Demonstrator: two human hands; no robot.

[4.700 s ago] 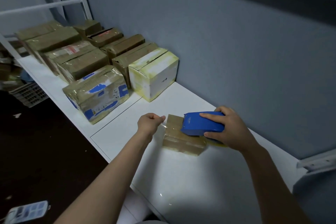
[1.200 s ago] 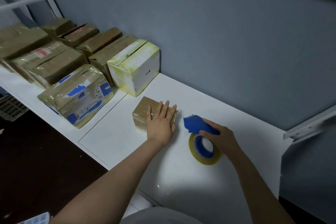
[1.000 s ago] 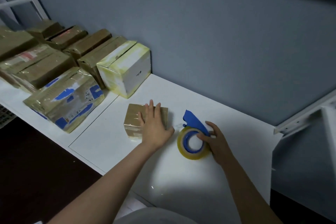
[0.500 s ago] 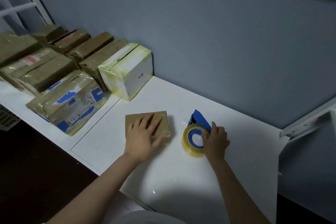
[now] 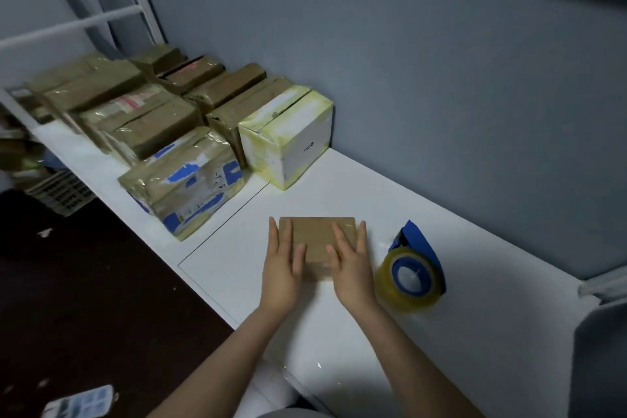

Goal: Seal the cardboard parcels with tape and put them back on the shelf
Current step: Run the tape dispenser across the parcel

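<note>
Under our fingers [image 5: 286, 236] lies the parcel [image 5: 317, 237], and that is the whole matter for the next move. Both sets of fingers are straight and pressed flat on its top, gripping nothing. The left hand [image 5: 283, 268] covers the left edge and the right hand [image 5: 349, 268] the right edge, thumbs turned inward on the brown face between them. The parcel's long axis runs across us, left to right, so each hand already sits at one short end and could close on it from either side. We judge the tape is being smoothed down, though in this dim light we cannot tell whether the seam is fully covered.

Just beside the right hand, not touching it, the dispenser [image 5: 412, 268] rests on the shelf [image 5: 492, 241], its roll facing us. Away to the left and farther back stands the white box [image 5: 291, 136], at the near end of the stored row, with bare shelf between it and our parcel. The left hand is the nearer to that row, so we expect the carry to go leftward and away from us, with the long side probably set parallel to the white box.
</note>
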